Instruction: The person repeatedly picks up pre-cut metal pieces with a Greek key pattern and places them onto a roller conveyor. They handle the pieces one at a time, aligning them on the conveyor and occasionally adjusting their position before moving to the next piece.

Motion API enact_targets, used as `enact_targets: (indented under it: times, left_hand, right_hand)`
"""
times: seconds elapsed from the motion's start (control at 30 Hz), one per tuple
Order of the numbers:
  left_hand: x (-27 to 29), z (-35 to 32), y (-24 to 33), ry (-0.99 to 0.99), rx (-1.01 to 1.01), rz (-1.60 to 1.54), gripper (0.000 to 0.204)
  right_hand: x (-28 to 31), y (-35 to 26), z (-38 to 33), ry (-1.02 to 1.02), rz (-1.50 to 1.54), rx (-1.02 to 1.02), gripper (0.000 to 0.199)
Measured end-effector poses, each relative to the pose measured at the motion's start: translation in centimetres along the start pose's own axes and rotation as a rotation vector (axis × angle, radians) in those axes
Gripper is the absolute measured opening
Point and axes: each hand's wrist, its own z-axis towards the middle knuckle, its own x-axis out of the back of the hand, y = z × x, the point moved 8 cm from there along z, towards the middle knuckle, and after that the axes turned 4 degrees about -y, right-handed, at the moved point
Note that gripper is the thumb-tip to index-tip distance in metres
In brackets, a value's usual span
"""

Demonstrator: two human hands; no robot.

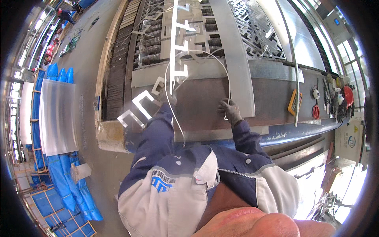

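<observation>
Two hands: both gloved, both on one thin metal strip (197, 55) bent into an arch over the bench (205, 102).
Left grip (167, 96): clenched on the strip's left leg, beside the zigzag cut-out piece (138, 106).
Right grip (230, 110): clenched on the strip's right end, by the flat steel sheet (237, 63).
Strip axis: loops up and away from the person; a loose tail runs back toward the chest from the left hand.
Nearer hand: neither, each holds one leg.
Apart: red scissors (316, 111), well to the right.
</observation>
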Motion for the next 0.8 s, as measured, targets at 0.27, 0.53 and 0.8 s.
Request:
enact_targets:
  times: [0.27, 0.53, 0.8]
  left_hand:
    - [-1.5, 0.3, 0.6, -0.069, -0.013, -0.022, 0.043]
    - [1.1, -3.0, -0.7, -0.108, 0.043, -0.078, 0.046]
    - [9.0, -1.5, 4.0, -0.091, -0.225, -0.641, 0.05]
  right_hand:
    - [13.2, -11.5, -1.8, 0.744, -1.212, 0.21, 0.081]
    - [10.6, -9.1, 2.0, 0.3, -0.519, 0.062, 0.039]
    - [4.7, -11.4, -6.1, 0.496, -0.475, 0.349, 0.036]
